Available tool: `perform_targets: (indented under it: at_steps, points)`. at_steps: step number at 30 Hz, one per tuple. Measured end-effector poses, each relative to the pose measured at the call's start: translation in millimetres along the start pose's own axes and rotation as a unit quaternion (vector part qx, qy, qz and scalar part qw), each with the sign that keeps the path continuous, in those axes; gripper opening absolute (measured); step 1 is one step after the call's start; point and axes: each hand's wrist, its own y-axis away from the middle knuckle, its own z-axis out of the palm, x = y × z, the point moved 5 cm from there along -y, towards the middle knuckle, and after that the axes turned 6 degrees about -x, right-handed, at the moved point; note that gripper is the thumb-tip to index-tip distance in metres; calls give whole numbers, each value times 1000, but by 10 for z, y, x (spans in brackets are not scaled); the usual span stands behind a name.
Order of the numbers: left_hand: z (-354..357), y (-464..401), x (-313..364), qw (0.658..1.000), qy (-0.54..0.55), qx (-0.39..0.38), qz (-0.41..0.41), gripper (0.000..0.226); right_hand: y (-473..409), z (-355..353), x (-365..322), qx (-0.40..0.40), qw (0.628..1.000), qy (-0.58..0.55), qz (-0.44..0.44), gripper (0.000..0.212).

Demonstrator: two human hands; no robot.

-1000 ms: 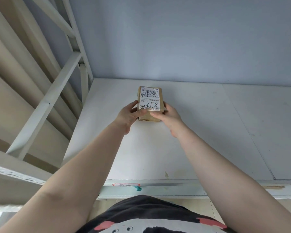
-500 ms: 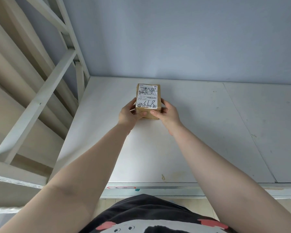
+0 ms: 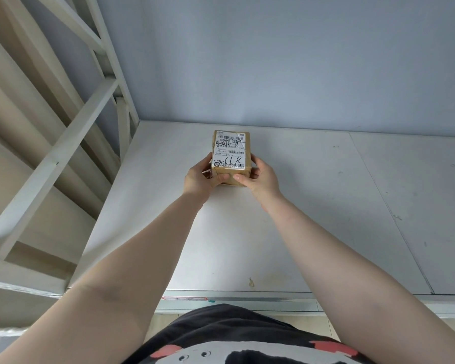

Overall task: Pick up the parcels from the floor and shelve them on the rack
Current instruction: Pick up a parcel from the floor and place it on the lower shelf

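Observation:
A small brown cardboard parcel (image 3: 231,151) with a white shipping label on top rests on the white rack shelf (image 3: 313,219), toward its back left. My left hand (image 3: 200,177) grips the parcel's left side, thumb on its near face. On the opposite side my right hand (image 3: 260,178) clasps it, thumb pressing the same near face. Both arms stretch forward over the shelf.
White rack uprights and diagonal braces (image 3: 63,143) stand at the left edge of the shelf. A pale blue wall (image 3: 300,61) closes the back. The shelf's front lip (image 3: 247,299) carries a small red label. A seam (image 3: 394,219) splits the shelf boards at right.
Both hands have pushed the parcel a little farther back on the shelf, and it now sits flatter. The grip has stayed the same.

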Motion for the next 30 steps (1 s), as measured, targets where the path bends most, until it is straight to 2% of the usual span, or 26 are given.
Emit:
perform_targets:
  at_steps: [12,18,22,25,30]
  points:
    - [-7,-35,-24,1000,-10,-1,-8,78,-31,-27,18,3,999,35,9,94]
    - [2,41,-23,998,-7,25,-56,93,64,-74,-53,12,994,87,57,97]
    - [-39,124,-18,996,-16,32,-80,91,190,-107,-78,22,991,106,81,96]
    - [-65,264,-21,995,-22,37,-93,79,328,-121,-83,49,991,89,88,80]
    - [-161,573,-46,992,16,60,-113,42,595,-106,-67,116,989,14,88,20]
